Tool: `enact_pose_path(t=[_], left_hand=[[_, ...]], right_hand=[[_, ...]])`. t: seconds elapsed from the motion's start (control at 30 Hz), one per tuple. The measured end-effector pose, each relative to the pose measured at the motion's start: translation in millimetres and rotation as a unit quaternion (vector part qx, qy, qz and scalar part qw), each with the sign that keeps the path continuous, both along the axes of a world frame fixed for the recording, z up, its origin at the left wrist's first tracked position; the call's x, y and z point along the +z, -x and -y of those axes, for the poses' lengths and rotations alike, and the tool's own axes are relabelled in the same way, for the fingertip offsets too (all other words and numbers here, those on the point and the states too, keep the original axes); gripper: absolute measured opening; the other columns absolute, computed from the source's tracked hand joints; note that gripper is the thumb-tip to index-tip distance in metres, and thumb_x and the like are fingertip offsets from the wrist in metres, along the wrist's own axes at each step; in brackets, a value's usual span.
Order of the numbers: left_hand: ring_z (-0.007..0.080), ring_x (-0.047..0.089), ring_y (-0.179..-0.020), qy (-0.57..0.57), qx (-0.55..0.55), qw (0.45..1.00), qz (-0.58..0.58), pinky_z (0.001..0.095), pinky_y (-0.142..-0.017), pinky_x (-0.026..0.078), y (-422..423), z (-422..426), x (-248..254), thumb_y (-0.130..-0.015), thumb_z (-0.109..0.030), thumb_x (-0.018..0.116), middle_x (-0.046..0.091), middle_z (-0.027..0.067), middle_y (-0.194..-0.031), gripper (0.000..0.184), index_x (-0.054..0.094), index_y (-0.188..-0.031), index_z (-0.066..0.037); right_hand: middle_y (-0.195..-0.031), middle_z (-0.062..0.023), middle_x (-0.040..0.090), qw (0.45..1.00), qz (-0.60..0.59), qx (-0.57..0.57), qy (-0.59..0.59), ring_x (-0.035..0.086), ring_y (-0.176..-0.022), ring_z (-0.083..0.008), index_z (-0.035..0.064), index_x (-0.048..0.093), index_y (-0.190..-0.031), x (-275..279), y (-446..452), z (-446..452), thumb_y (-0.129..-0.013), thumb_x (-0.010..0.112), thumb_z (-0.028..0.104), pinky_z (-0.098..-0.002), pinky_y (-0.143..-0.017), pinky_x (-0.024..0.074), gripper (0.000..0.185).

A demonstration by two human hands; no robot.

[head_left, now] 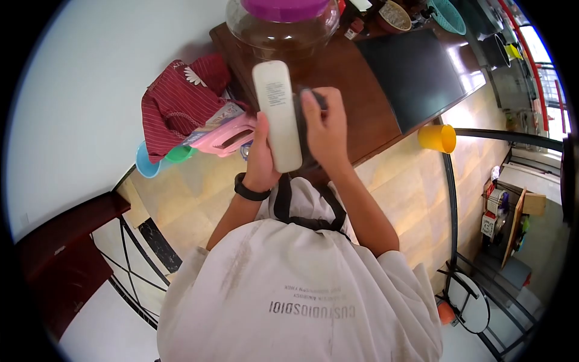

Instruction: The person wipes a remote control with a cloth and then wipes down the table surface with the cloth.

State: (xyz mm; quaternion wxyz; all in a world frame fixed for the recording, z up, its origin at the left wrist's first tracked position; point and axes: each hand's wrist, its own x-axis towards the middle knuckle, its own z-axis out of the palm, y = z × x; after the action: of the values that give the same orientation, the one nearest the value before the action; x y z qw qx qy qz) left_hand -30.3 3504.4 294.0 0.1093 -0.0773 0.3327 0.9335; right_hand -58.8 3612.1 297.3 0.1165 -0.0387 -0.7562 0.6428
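A long white remote control (pixel 278 117) with small printed lettering on the face toward me stands in my left hand (pixel 260 158). The fingers and thumb of that hand close around its lower part. My right hand (pixel 327 127) is just to the right of the remote, its thumb and fingers pinched on a small dark object (pixel 319 100), mostly hidden and too blurred to name. Both hands are over the front edge of the brown wooden table (pixel 356 114).
On the table are a large clear jar (pixel 253 30) with a purple lid (pixel 283 8) and a black mat (pixel 410 75). At left, a red striped cloth (pixel 181 102) hangs beside a pink plastic item (pixel 226 137). A yellow bin (pixel 437 139) stands at right.
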Motion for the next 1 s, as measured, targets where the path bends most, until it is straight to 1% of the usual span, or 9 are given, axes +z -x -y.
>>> enact_pose_path(t=[0.07, 0.13, 0.27, 0.4, 0.47, 0.5, 0.67, 0.83, 1.0], left_hand=[[0.0203, 0.049, -0.114, 0.022, 0.019, 0.999, 0.023, 0.0338, -0.099, 0.039, 2.8, 4.7, -4.4, -0.098, -0.047, 0.028, 0.052, 0.0107, -0.123, 0.060, 0.034, -0.137, -0.003], [0.0180, 0.054, -0.102, -0.031, -0.055, 0.998, -0.017, 0.0344, -0.091, 0.044, 4.7, 14.6, -18.3, -0.097, -0.048, 0.030, 0.056, 0.0091, -0.112, 0.059, 0.039, -0.133, -0.002], [0.0172, 0.056, -0.087, 0.011, -0.035, 0.999, 0.029, 0.0350, -0.079, 0.048, 4.5, 18.3, -22.0, -0.097, -0.047, 0.032, 0.056, 0.0085, -0.104, 0.054, 0.047, -0.121, -0.002], [0.0163, 0.055, -0.087, -0.029, -0.036, 0.998, 0.039, 0.0330, -0.077, 0.049, 7.9, 18.5, -21.9, -0.097, -0.046, 0.033, 0.056, 0.0086, -0.103, 0.050, 0.048, -0.117, -0.002], [0.0158, 0.055, -0.086, -0.022, -0.009, 0.999, 0.029, 0.0313, -0.076, 0.048, 10.2, 17.2, -22.8, -0.097, -0.042, 0.038, 0.056, 0.0090, -0.104, 0.045, 0.046, -0.117, -0.002], [0.0158, 0.055, -0.086, -0.021, -0.007, 0.999, 0.028, 0.0313, -0.076, 0.048, 10.9, 17.2, -21.8, -0.097, -0.042, 0.038, 0.056, 0.0090, -0.104, 0.045, 0.046, -0.117, -0.002], [0.0150, 0.054, -0.084, 0.145, 0.059, 0.987, 0.024, 0.0306, -0.075, 0.049, 6.4, 3.1, -15.7, -0.095, -0.037, 0.045, 0.055, 0.0091, -0.103, 0.040, 0.044, -0.116, -0.003], [0.0161, 0.056, -0.077, 0.093, 0.152, 0.982, 0.069, 0.0296, -0.070, 0.049, 15.9, 17.4, -13.0, -0.093, -0.043, 0.048, 0.056, 0.0090, -0.093, 0.047, 0.049, -0.113, 0.000], [0.0179, 0.055, -0.080, 0.044, 0.152, 0.986, 0.060, 0.0322, -0.072, 0.049, 10.7, 10.7, -12.5, -0.093, -0.044, 0.047, 0.055, 0.0093, -0.092, 0.048, 0.051, -0.112, 0.000]], right_hand=[[-0.083, -0.0039, 0.053, 0.997, 0.012, 0.021, 0.071, 0.048, -0.074, -0.0080, 0.0009, 0.052, -0.092, 0.8, -1.5, -15.4, -0.094, 0.053, 0.019, -0.0223, -0.067, 0.0424, 0.018], [-0.081, -0.0007, 0.054, 0.982, 0.038, 0.056, 0.177, 0.047, -0.072, -0.0051, 0.0017, 0.051, -0.094, -1.0, -7.0, -28.3, -0.096, 0.048, 0.018, -0.0203, -0.067, 0.0419, 0.017], [-0.086, -0.0010, 0.054, 0.988, 0.017, 0.089, 0.122, 0.046, -0.076, -0.0049, 0.0015, 0.051, -0.099, -2.3, -24.0, -38.3, -0.097, 0.046, 0.016, -0.0204, -0.069, 0.0414, 0.016], [-0.091, -0.0035, 0.056, 0.983, 0.065, 0.121, 0.119, 0.049, -0.080, -0.0084, 0.0014, 0.051, -0.100, -0.8, -45.9, -26.8, -0.092, 0.055, 0.012, -0.0232, -0.073, 0.0428, 0.015], [-0.086, -0.0104, 0.055, 0.984, 0.034, 0.163, -0.055, 0.052, -0.075, -0.0170, 0.0008, 0.051, -0.099, -3.0, -53.1, -22.9, -0.086, 0.063, 0.014, -0.0283, -0.071, 0.0442, 0.021], [-0.084, -0.0109, 0.054, 0.983, 0.051, 0.172, -0.049, 0.052, -0.073, -0.0195, 0.0006, 0.051, -0.098, -2.5, -58.9, -16.8, -0.086, 0.063, 0.014, -0.0295, -0.070, 0.0440, 0.022], [-0.082, -0.0145, 0.053, 0.985, 0.030, 0.154, -0.071, 0.054, -0.073, -0.0302, 0.0002, 0.050, -0.095, -11.0, -45.8, -4.0, -0.087, 0.059, 0.011, -0.0337, -0.066, 0.0433, 0.016], [-0.084, -0.0162, 0.047, 0.972, -0.064, 0.188, -0.123, 0.050, -0.075, -0.0328, 0.0007, 0.051, -0.095, -17.9, -66.9, 16.3, -0.084, 0.061, 0.010, -0.0390, -0.065, 0.0402, 0.017], [-0.080, -0.0146, 0.049, 0.986, -0.008, 0.129, -0.102, 0.049, -0.070, -0.0320, 0.0001, 0.049, -0.093, -10.7, -52.4, 12.8, -0.085, 0.060, 0.009, -0.0382, -0.065, 0.0405, 0.017]])
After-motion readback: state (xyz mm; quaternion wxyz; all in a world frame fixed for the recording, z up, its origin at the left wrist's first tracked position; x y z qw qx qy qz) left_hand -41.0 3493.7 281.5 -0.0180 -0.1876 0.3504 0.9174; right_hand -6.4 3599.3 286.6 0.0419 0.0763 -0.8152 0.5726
